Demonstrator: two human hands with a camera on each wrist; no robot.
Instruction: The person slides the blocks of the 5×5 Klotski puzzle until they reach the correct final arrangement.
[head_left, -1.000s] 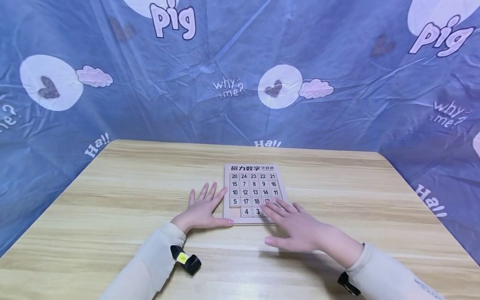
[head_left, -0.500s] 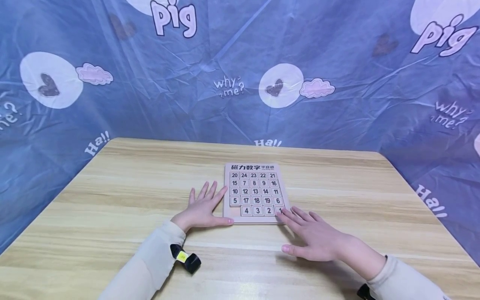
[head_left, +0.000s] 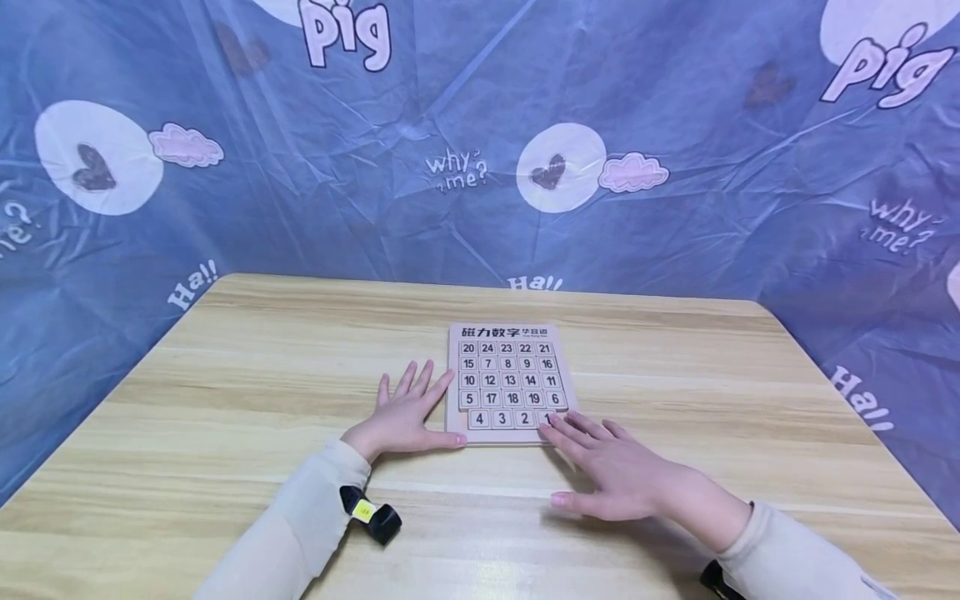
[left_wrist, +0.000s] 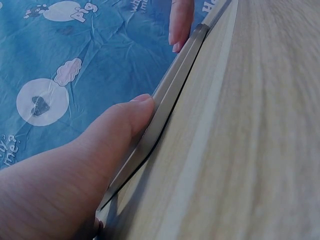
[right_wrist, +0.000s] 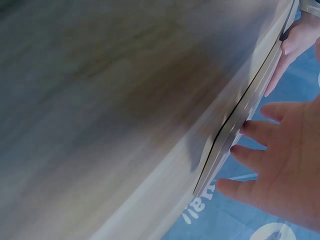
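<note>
A number sliding puzzle (head_left: 502, 437) lies flat on the wooden table, filled with rows of square numbered tiles. My left hand (head_left: 405, 422) is spread at its left side, index fingertip at the left edge and thumb at the lower left corner. In the left wrist view that thumb (left_wrist: 120, 122) rests along the puzzle's side. My right hand (head_left: 626, 477) has its fingers extended, with a fingertip on the tile 1 (head_left: 548, 417). Bottom-row tiles read 4, 3, 2, 1, with a narrow slot left of the tile 4 (head_left: 479, 419). The right wrist view shows the straight fingers at the board's edge.
The wooden table (head_left: 262, 367) extends on every side of the puzzle. Behind it hangs a blue printed cloth (head_left: 337, 225). A black wrist camera (head_left: 371, 514) is strapped on the left sleeve.
My right hand moved right from over the tiles to the tile 1, then slightly left. The bottom row of tiles slid left, narrowing the slot beside 4. My left hand stayed in place.
</note>
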